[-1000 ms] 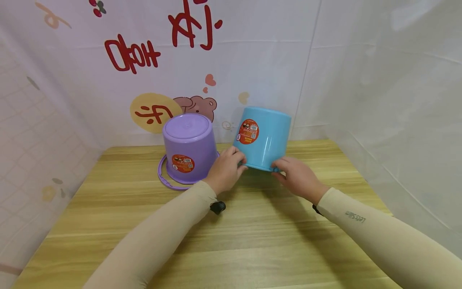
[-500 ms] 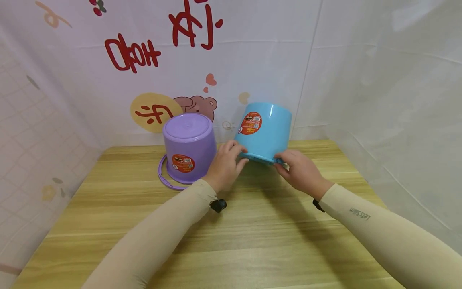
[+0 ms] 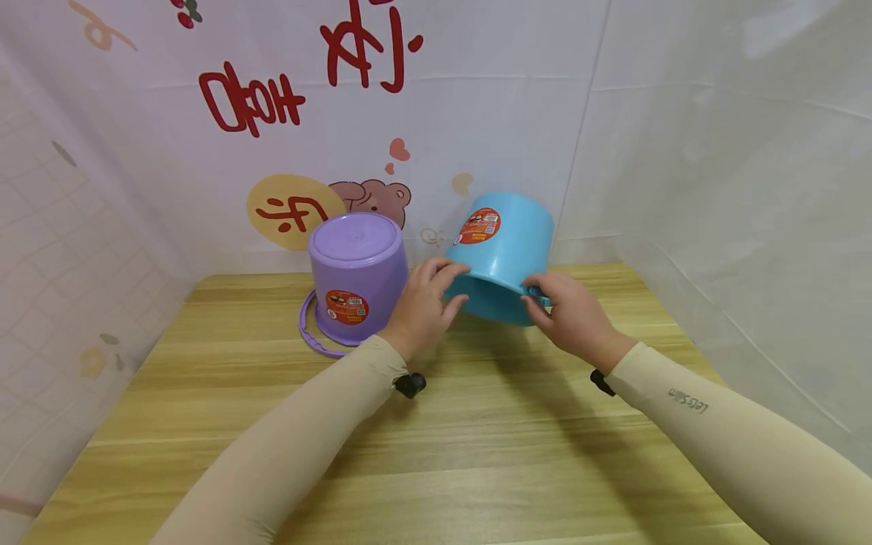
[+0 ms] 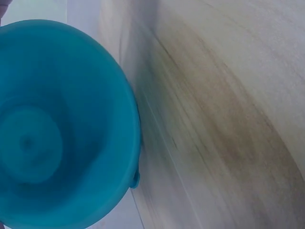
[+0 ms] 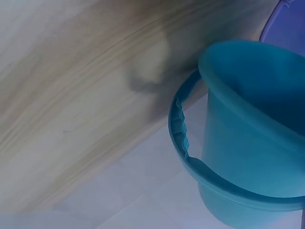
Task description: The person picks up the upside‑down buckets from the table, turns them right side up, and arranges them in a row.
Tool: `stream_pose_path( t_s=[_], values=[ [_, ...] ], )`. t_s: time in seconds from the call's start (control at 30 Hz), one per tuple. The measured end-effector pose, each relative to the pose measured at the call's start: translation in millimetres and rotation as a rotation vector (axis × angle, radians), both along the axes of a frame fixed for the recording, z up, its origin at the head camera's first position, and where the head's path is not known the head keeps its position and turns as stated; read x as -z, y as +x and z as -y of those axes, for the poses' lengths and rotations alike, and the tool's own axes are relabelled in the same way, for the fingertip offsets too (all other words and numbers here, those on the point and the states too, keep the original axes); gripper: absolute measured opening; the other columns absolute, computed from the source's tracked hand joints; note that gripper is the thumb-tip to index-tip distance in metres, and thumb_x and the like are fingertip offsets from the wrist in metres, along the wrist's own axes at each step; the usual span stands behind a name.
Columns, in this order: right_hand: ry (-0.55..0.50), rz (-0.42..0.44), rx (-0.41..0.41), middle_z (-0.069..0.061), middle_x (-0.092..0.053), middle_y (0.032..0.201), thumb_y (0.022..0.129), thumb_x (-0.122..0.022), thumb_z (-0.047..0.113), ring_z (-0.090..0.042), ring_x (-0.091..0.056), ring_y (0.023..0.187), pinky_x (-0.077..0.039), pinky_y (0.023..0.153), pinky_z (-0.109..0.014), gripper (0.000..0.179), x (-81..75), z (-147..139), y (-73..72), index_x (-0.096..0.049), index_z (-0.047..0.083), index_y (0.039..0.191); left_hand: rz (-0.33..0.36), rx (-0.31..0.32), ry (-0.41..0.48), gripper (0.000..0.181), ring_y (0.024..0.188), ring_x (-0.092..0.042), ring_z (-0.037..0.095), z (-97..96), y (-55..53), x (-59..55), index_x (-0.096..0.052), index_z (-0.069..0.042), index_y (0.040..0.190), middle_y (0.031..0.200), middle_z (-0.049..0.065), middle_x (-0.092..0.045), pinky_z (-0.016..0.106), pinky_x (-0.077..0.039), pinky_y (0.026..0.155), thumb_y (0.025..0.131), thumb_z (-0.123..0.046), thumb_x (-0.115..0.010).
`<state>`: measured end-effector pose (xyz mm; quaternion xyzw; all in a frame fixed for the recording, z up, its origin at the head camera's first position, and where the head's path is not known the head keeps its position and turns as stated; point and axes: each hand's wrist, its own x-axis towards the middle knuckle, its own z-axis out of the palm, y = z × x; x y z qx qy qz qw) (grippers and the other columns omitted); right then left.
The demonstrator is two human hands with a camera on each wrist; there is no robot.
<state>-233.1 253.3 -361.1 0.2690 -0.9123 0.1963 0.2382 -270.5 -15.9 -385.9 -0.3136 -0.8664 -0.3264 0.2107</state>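
A light blue plastic bucket (image 3: 507, 238) with a red label is held tilted over the back of the table, its mouth facing forward and down. My left hand (image 3: 422, 310) grips its left rim, fingers over the edge and thumb below. On the other side my right hand (image 3: 575, 318) pinches the rim beside the handle's end. The left wrist view looks into the bare inside of the blue bucket (image 4: 86, 119). Its grooved handle (image 5: 180, 126) hangs out from the rim in the right wrist view.
An upside-down purple bucket (image 3: 357, 284) stands left of my left hand, its handle (image 3: 309, 341) lying on the wooden table (image 3: 436, 469). Behind hangs a white printed curtain (image 3: 511, 113), with another white sheet (image 3: 749, 227) along the right side.
The blue bucket has tipped backward, so its mouth has swung up and forward and its inside now shows. Both hands have risen slightly with the rim. The purple bucket stays put.
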Motion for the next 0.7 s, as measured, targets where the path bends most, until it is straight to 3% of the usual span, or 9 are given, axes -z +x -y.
stream_pose_path(
  t_s=[0.17,0.4,0.7],
  values=[
    [-0.046,-0.013,0.000,-0.019,-0.070,0.101,0.097,-0.071,0.005,-0.033,-0.066,0.090,-0.058,0.079,-0.049,0.020,-4.4,1,0.1,-0.067,-0.005,0.114,-0.016,-0.008,0.022,0.052,0.135,-0.051,0.035,1.3,-1.5,1.2,-0.057,-0.017,0.151,0.149,0.013,-0.051,0.052,-0.047,0.111,0.101,-0.021,-0.073],
    [-0.113,0.047,0.040,-0.019,-0.070,0.103,0.100,-0.066,0.005,-0.034,-0.066,0.095,-0.058,0.082,-0.052,0.017,-10.3,0,2.0,-0.066,-0.005,0.114,-0.016,-0.023,0.042,0.061,0.139,-0.049,0.040,3.9,-3.9,4.0,-0.050,-0.019,0.157,0.156,0.017,-0.046,0.058,-0.045,0.113,0.101,-0.021,-0.073],
    [-0.219,0.087,0.068,-0.019,-0.067,0.104,0.103,-0.063,0.007,-0.031,-0.061,0.092,-0.053,0.077,-0.047,0.019,-15.4,-4,2.1,-0.066,-0.005,0.117,0.054,-0.047,0.078,0.068,0.139,-0.049,0.039,8.1,-9.7,11.1,-0.044,-0.019,0.161,0.157,0.015,-0.045,0.057,-0.044,0.114,0.100,-0.020,-0.075]
  ],
)
